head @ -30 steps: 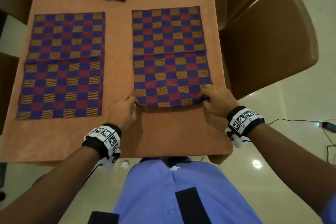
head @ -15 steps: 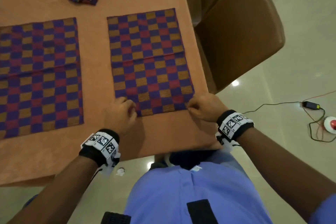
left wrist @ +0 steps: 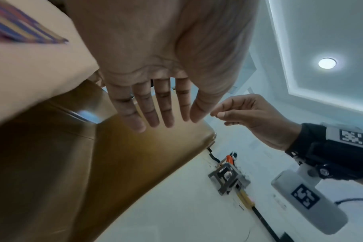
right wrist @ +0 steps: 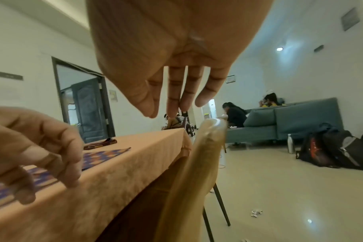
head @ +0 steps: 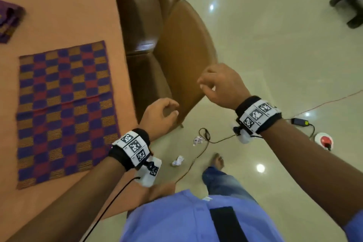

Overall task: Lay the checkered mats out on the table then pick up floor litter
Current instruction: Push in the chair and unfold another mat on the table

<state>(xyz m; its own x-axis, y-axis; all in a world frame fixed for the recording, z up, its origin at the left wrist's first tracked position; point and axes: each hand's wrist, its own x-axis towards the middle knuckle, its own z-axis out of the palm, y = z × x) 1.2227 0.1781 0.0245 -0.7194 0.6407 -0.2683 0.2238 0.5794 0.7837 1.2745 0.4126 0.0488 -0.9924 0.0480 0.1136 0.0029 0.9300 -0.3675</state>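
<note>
A checkered mat (head: 64,112) lies flat on the orange table (head: 59,15), and a folded mat (head: 8,19) sits at the far left. My left hand (head: 163,116) hangs past the table's right edge, fingers loosely curled, holding nothing. My right hand (head: 218,86) floats beside the brown chair's back, also loosely curled and empty. Two crumpled paper scraps lie on the floor: one (head: 198,140) by a cable, another (head: 177,160) nearer my foot. The right wrist view shows one more scrap (right wrist: 256,212) on the tiles.
Two brown chairs (head: 176,51) stand against the table's right side. Cables (head: 216,139), a black adapter (head: 299,122) and a red-and-white button device (head: 323,139) lie on the tiled floor. My bare foot (head: 217,161) is near the scraps. A sofa (right wrist: 290,119) with people and bags is farther off.
Both hands let go of the mat's near corners and lifted off the table to the right. My head turned right, bringing the floor and litter into view.
</note>
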